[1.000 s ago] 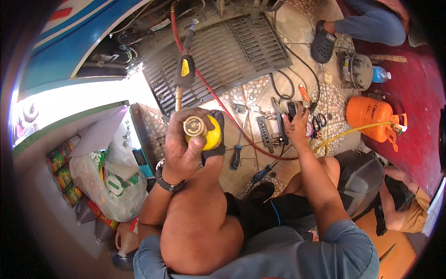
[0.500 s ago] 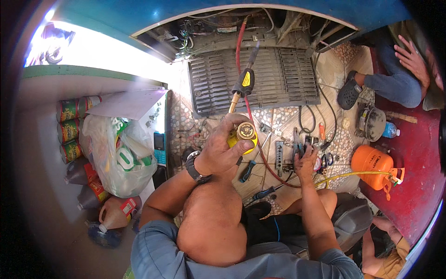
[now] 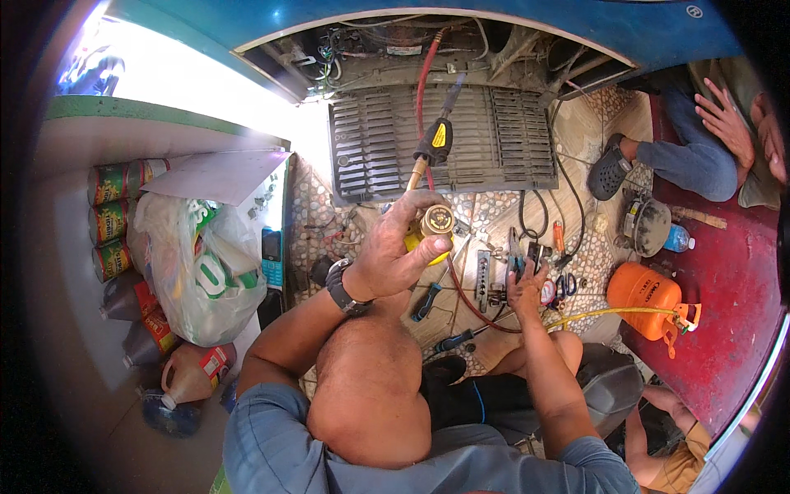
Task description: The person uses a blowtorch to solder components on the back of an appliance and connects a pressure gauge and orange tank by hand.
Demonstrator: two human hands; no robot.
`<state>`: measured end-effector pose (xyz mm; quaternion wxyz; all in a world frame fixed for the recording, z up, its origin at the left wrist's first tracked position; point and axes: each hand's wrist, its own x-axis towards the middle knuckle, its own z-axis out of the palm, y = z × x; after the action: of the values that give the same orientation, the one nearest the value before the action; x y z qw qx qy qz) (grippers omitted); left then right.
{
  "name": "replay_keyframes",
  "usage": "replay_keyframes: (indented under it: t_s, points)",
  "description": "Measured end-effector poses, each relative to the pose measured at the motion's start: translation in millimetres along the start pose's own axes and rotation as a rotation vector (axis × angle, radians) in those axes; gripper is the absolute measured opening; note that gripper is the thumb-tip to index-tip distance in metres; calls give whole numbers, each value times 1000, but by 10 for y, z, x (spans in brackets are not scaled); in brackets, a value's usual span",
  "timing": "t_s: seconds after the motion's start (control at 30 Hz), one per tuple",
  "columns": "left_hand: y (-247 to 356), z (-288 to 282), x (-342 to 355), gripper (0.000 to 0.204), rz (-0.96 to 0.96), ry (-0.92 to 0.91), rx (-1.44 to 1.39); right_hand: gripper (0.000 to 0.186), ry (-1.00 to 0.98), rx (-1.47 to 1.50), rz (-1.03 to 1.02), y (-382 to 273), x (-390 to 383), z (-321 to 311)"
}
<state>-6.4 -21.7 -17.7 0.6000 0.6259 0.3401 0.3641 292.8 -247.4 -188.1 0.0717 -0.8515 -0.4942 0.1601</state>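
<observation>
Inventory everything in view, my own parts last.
Gas torch: 1, yellow and black, in left hand
Machine housing: 1, blue, top
Slotted panel: 1, grey, upper centre
Red hose: 1, red, centre
Gas canister: 1, orange, right
Yellow hose: 1, yellow, at canister
Screwdrivers: 2, blue and black, centre
Pliers: 1, dark, near right hand
Small tools: uncountable, mixed colours, centre
Keypad phone: 1, blue, left
Cans: at least 3, mostly green, left
Plastic bag: 1, translucent, left
Handled jug: 1, brown, lower left
Co-worker's hands: 2, bare, upper right
Left hand: 1, bare, on torch
Right hand: 1, bare, centre
</observation>
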Motion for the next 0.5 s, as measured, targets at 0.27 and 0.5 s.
replay_keyframes:
  t_s: [0.27, 0.5]
  points:
    - [69, -44, 73, 47, 20, -52, 125, 58, 20, -165, -50, -12, -27, 44]
    - [161, -84, 56, 45, 41, -56, 163, 66, 50, -224, -83, -104, -79, 95]
